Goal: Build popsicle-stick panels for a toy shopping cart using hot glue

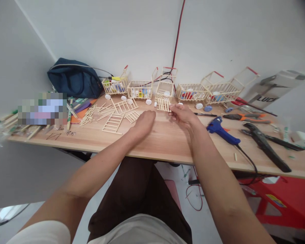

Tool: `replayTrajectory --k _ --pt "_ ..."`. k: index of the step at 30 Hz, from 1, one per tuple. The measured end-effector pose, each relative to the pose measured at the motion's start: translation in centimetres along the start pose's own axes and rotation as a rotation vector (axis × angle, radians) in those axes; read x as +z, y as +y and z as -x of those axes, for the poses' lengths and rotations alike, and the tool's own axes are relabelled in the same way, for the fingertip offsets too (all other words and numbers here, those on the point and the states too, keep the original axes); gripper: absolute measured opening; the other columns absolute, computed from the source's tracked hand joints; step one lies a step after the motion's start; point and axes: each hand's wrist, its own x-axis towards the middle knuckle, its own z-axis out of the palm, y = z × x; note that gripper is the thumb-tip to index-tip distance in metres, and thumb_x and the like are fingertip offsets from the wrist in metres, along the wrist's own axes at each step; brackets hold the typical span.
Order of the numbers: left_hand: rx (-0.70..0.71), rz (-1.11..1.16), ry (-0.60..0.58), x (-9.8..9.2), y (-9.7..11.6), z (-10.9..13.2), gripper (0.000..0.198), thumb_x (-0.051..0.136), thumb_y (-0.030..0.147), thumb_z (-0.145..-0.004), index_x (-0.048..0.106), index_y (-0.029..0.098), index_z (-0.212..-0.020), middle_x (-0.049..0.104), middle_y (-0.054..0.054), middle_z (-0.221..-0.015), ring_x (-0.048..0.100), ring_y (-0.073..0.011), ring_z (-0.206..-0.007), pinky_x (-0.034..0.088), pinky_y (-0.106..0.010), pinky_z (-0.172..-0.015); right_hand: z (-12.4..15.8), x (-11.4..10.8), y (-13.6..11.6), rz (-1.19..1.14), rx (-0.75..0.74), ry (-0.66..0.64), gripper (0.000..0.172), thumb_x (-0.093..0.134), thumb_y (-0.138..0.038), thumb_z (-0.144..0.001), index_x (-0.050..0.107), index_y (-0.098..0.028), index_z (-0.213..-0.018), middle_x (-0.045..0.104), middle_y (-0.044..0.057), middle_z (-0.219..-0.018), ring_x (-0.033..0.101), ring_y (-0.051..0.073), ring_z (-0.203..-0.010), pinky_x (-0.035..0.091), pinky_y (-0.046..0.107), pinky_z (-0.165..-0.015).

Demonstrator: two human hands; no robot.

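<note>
Pinching the small pale slatted panel of thin wooden sticks (163, 103) lightly by its lower edge looks wisest for the right hand (182, 115) at frame centre, keeping the slats square, while the left hand (144, 122) rests loosely curled, holding nothing, on the light wooden surface (165, 142).

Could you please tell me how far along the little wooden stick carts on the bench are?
Done: several finished stick carts with red handles stand along the wall. In hand: the right hand pinches a small slatted stick panel at an unfinished cart frame; the left hand rests on the wooden bench. Left: loose ladder-like stick panels and white wheels still lie unassembled.
</note>
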Motion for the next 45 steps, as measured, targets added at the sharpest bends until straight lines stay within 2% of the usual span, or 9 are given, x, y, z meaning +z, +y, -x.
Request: replayTrajectory --k 2,6,11,17,22,25,31,40,45 --pt "0.042 0.031 -0.002 0.2 0.8 0.3 0.021 0.041 0.009 -0.086 0.062 0.011 -0.090 0.064 -0.011 -0.089 0.056 -0.0215 -0.082 0.043 -0.033 -0.078 0.1 0.0 -0.1 -0.002 -0.003 0.001 0.026 0.076 -0.028 -0.078 0.053 -0.017 -0.070 0.051 -0.004 -0.060 0.050 0.007 -0.054 0.029 0.017 -0.041" --pt "0.233 0.144 -0.033 0.9 2.2 1.1 0.030 0.038 0.013 -0.093 0.067 0.014 -0.087 0.062 -0.008 -0.086 0.057 -0.0197 -0.086 0.044 -0.031 -0.081 0.2 0.1 -0.3 -0.025 -0.019 0.006 0.026 0.076 -0.027 -0.077 0.054 -0.016 -0.070 0.051 -0.004 -0.061 0.050 0.006 -0.055 0.030 0.016 -0.042" --pt "0.358 -0.105 -0.101 0.5 3.5 2.5 0.028 0.039 0.011 -0.094 0.067 0.012 -0.090 0.060 -0.010 -0.092 0.053 -0.0224 -0.091 0.043 -0.033 -0.082 0.3 0.2 -0.4 -0.031 -0.026 0.014 0.029 0.078 -0.029 -0.075 0.052 -0.016 -0.069 0.050 -0.005 -0.061 0.051 0.005 -0.055 0.030 0.015 -0.042" --pt "0.411 -0.340 -0.251 -0.6 5.5 3.8 0.023 0.042 0.005 -0.091 0.065 0.006 -0.093 0.060 -0.015 -0.095 0.053 -0.0252 -0.091 0.043 -0.036 -0.079 0.3 0.2 -0.3 -0.019 -0.022 0.006 0.030 0.079 -0.030 -0.073 0.053 -0.017 -0.070 0.050 -0.004 -0.061 0.051 0.006 -0.055 0.030 0.015 -0.041" --pt "0.412 -0.294 -0.256 -1.9 5.6 6.0 0.016 0.048 0.005 -0.088 0.063 0.009 -0.088 0.061 -0.012 -0.092 0.053 -0.0240 -0.089 0.043 -0.036 -0.080 0.2 0.2 -0.1 0.000 -0.021 0.002 0.031 0.080 -0.032 -0.073 0.052 -0.018 -0.070 0.051 -0.004 -0.061 0.051 0.007 -0.054 0.030 0.016 -0.040" --pt "0.274 -0.141 -0.196 -2.4 3.8 7.8 0.015 0.048 0.007 -0.089 0.058 0.015 -0.080 0.060 -0.009 -0.093 0.053 -0.0203 -0.086 0.043 -0.031 -0.078 0.2 0.0 0.0 0.020 -0.020 -0.006 0.031 0.080 -0.034 -0.073 0.053 -0.018 -0.070 0.052 -0.003 -0.060 0.051 0.008 -0.055 0.031 0.017 -0.041" --pt "-0.078 0.046 0.075 -3.1 -1.9 11.0 0.022 0.044 0.025 -0.096 0.055 0.019 -0.079 0.059 -0.005 -0.080 0.056 -0.0186 -0.079 0.042 -0.029 -0.072 0.2 0.1 0.1 0.046 -0.011 -0.002 0.030 0.078 -0.033 -0.075 0.053 -0.018 -0.070 0.050 -0.003 -0.062 0.050 0.007 -0.055 0.032 0.017 -0.041" --pt "-0.524 -0.030 0.182 -7.8 -6.9 15.0 0.028 0.038 0.036 -0.090 0.046 0.021 -0.067 0.048 0.001 -0.056 0.048 -0.0158 -0.057 0.032 -0.026 -0.058 -0.1 0.6 1.4 0.122 -0.009 -0.005 0.032 0.077 -0.038 -0.074 0.052 -0.018 -0.069 0.052 -0.004 -0.056 0.046 0.007 -0.048 0.029 0.018 -0.040" --pt "-0.669 -0.032 0.302 -9.9 -11.0 15.4 0.037 0.036 0.040 -0.088 0.045 0.020 -0.058 0.047 0.001 -0.051 0.047 -0.0143 -0.054 0.035 -0.025 -0.057 -0.6 0.5 2.2 0.197 -0.029 0.004 0.030 0.073 -0.037 -0.076 0.051 -0.018 -0.069 0.056 -0.003 -0.052 0.042 0.006 -0.041 0.026 0.019 -0.040"
